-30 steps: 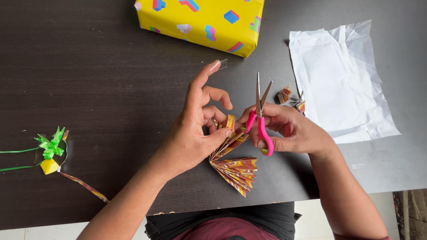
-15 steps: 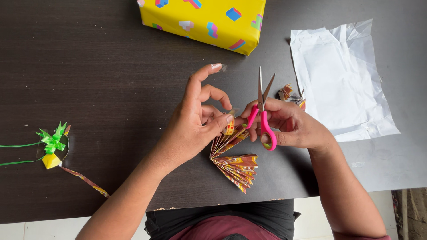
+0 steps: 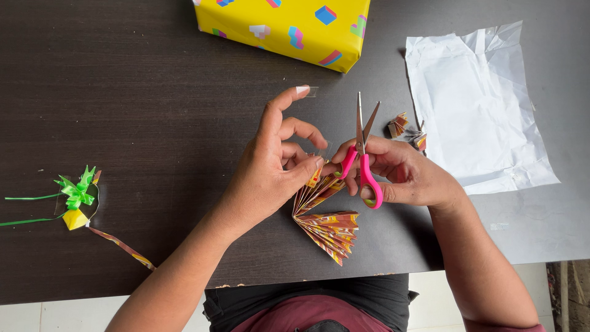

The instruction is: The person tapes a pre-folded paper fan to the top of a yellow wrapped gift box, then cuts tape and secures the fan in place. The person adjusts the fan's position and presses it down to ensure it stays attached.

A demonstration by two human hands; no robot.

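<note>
Dark wooden desk underfoot of everything, yellow gift-wrapped box at far centre, crinkled white plastic sheet far right. Near centre, pleated paper fan, its upper folds pinched shut between left hand thumb and fingers, index finger raised with a clear tape strip stuck on its tip. Right hand closed round pink-handled scissors, blades slightly apart, pointing far, fingertips touching the fan. Small paper scraps just beyond. Green ribbon bow at left edge.
</note>
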